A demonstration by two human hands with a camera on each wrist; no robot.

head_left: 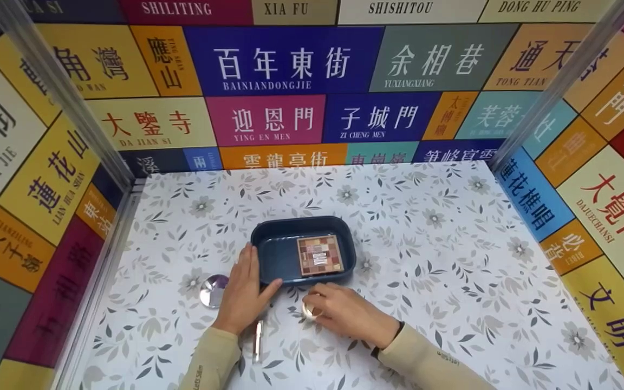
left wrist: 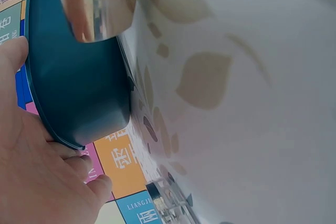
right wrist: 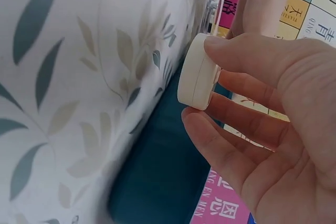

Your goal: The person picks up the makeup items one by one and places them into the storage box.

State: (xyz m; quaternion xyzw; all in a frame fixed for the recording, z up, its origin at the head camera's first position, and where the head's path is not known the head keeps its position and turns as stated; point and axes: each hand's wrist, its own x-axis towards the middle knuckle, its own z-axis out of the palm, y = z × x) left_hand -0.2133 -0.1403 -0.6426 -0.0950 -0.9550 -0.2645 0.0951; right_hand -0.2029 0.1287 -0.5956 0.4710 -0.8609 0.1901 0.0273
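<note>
A dark blue rectangular basin (head_left: pixel 277 261) stands on the table, holding a square palette (head_left: pixel 320 254) with a patchwork lid at its right side. My left hand (head_left: pixel 244 292) rests against the basin's left end, fingers extended along the wall and thumb stretched toward the near rim. Just in front of the basin, my right hand (head_left: pixel 347 314) pinches a small round white case (right wrist: pixel 197 74) between thumb and fingers, tilted on its edge in the right wrist view. The case's far face is partly hidden by the fingers.
Left of my left hand lies a round, shiny, mirror-like case (head_left: pixel 213 291). A slim lipstick-like tube (head_left: pixel 258 341) with a pinkish, shiny finish lies between my forearms. Panels with printed characters (head_left: pixel 285 59) wall in the flowered tabletop (head_left: pixel 431 260) at the back and sides.
</note>
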